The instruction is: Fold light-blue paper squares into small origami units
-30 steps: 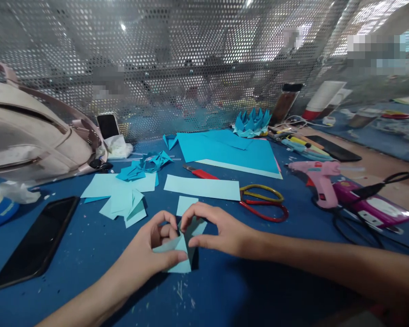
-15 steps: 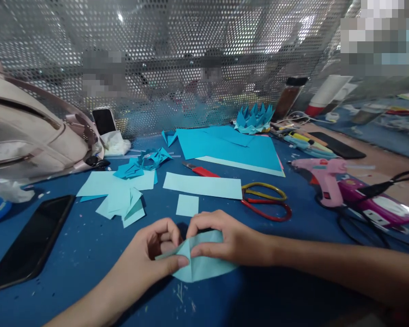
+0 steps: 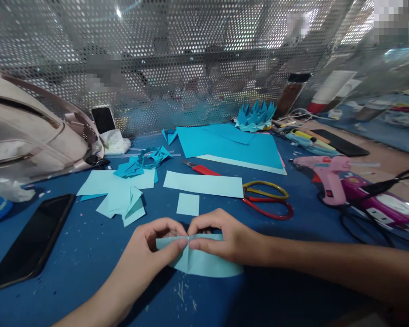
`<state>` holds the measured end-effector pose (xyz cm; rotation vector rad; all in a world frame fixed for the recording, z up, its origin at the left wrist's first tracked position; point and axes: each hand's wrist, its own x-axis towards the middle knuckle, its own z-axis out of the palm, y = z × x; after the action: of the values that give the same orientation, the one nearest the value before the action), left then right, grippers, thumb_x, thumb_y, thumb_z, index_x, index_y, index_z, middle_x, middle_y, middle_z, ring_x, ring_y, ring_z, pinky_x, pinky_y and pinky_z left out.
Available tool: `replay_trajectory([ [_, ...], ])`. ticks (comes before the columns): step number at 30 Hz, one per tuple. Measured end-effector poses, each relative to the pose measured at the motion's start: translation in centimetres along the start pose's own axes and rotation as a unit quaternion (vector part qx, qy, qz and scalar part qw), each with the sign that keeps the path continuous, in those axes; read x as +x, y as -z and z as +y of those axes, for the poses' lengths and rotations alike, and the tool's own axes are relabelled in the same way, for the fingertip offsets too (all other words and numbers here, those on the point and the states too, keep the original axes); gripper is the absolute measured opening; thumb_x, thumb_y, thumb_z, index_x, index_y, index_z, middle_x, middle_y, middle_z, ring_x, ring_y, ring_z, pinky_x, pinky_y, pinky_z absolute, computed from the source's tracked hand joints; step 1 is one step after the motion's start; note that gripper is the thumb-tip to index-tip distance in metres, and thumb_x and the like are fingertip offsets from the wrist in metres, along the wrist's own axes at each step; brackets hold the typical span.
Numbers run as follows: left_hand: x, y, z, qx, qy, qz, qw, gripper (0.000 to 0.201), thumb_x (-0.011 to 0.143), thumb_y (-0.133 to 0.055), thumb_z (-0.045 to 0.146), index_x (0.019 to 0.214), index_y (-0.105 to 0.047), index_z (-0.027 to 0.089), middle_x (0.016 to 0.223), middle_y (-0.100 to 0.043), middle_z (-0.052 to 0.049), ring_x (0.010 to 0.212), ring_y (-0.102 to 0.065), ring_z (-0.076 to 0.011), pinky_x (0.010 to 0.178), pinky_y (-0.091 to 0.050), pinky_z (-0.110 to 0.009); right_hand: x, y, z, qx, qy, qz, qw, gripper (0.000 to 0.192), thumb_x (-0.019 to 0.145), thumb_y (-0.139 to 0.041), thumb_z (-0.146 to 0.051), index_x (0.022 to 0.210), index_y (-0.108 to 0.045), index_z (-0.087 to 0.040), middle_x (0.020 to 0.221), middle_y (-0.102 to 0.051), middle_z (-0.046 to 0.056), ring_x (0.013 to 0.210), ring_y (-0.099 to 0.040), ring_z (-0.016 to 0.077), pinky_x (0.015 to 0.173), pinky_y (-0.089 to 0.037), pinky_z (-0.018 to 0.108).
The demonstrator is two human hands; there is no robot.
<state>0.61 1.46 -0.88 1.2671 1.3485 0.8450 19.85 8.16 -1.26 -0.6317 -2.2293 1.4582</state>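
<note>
Between both hands is a light blue sheet of paper (image 3: 211, 263) with a crease running down it, held just above the blue table. My left hand (image 3: 160, 245) pinches its top edge at the crease between thumb and fingers. Right beside it, my right hand (image 3: 221, 238) pinches the same edge, the two thumb tips almost touching. Beyond the fingers lies a small light blue paper square (image 3: 188, 204). Past that is a long light blue paper strip (image 3: 204, 184), its right end over the blades of scissors (image 3: 267, 200) with yellow and red handles.
Light blue paper pieces (image 3: 119, 200) and folded darker blue ones (image 3: 132, 168) lie at left, near a black phone (image 3: 30, 240). A red cutter (image 3: 206, 170), blue sheets (image 3: 231, 150) and a spiky paper piece (image 3: 255, 116) are farther back. At right rests a pink glue gun (image 3: 330, 177) with cables.
My left thumb and fingers have moved up to the paper's top edge, against my right fingertips. The paper's upper edge is now straighter and its left part flatter.
</note>
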Motion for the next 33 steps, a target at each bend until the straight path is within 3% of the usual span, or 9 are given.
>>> replay_trajectory([
  [15,-0.04,-0.05,0.01,0.000,0.004,0.000,1.000,0.015,0.082,-0.067,0.036,0.076,-0.068,0.022,0.080,-0.065,0.000,0.078,-0.053,-0.0181,0.066,-0.038,-0.024,0.04,-0.12,0.30,0.019,-0.008,-0.010,1.000,0.031,0.089,-0.060,-0.039,0.082,-0.070,-0.011,0.068,-0.059,0.001,0.063,-0.049,0.0116,0.059,-0.038,0.021],
  [33,-0.23,0.00,-0.11,-0.026,0.008,-0.005,1.000,0.017,0.082,-0.068,0.039,0.078,-0.068,0.022,0.082,-0.062,0.000,0.082,-0.051,-0.0177,0.070,-0.036,-0.025,0.15,-0.07,0.51,0.042,0.000,-0.008,0.999,0.026,0.086,-0.064,-0.032,0.080,-0.073,-0.009,0.070,-0.065,0.003,0.065,-0.053,0.0116,0.061,-0.040,0.021],
])
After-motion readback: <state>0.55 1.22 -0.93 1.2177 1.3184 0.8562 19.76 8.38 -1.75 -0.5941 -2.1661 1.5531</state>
